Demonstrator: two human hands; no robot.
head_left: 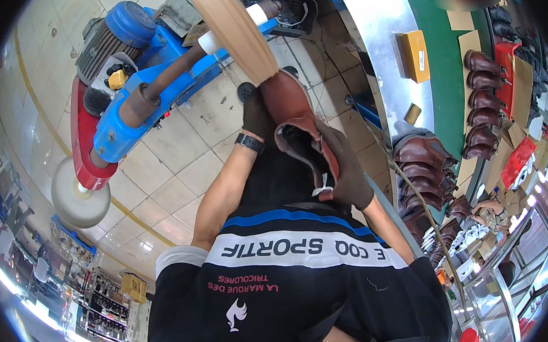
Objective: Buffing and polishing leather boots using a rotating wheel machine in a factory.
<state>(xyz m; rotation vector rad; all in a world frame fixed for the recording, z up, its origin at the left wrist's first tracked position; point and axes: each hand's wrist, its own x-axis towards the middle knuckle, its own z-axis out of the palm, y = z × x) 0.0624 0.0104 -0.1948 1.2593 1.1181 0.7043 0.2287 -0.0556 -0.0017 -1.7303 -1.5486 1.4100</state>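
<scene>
while both gloved hands — left hand [257, 113], right hand [347, 166] — grip it, brown boot [292, 106] touches buffing wheel [234, 31].

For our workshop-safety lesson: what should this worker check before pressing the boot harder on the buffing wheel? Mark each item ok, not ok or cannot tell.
1. Left hand gloved, gripping the brown boot near its toe: ok.
2. Right hand gloved, holding the boot's opening: ok.
3. Boot toe against the buffing wheel: ok.
4. Left hand apart from wheel rim: ok, but close.
5. Wheel spinning: cannot tell.
</scene>
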